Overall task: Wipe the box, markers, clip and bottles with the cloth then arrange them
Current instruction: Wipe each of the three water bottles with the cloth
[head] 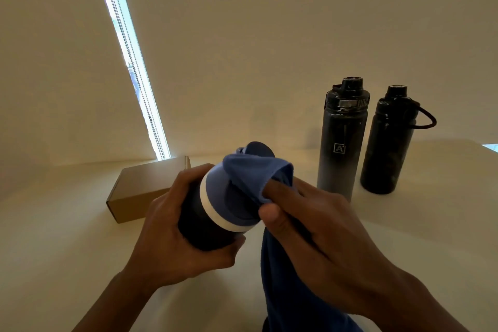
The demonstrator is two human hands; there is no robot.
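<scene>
My left hand (172,229) grips a dark bottle (200,224) with a blue lid and a white ring, tilted away from me above the table. My right hand (318,237) pinches a blue cloth (256,172) between thumb and fingers; the cloth drapes over the bottle's lid and hangs down below my hand. Two black bottles stand upright at the right: one with a logo (341,140) and one with a loop strap (388,143). A brown cardboard box (134,191) lies behind my left hand. Markers and clip are not in view.
The white table (67,250) runs to a pale wall at the back. A bright window strip with bead chains (129,62) slants down behind the box.
</scene>
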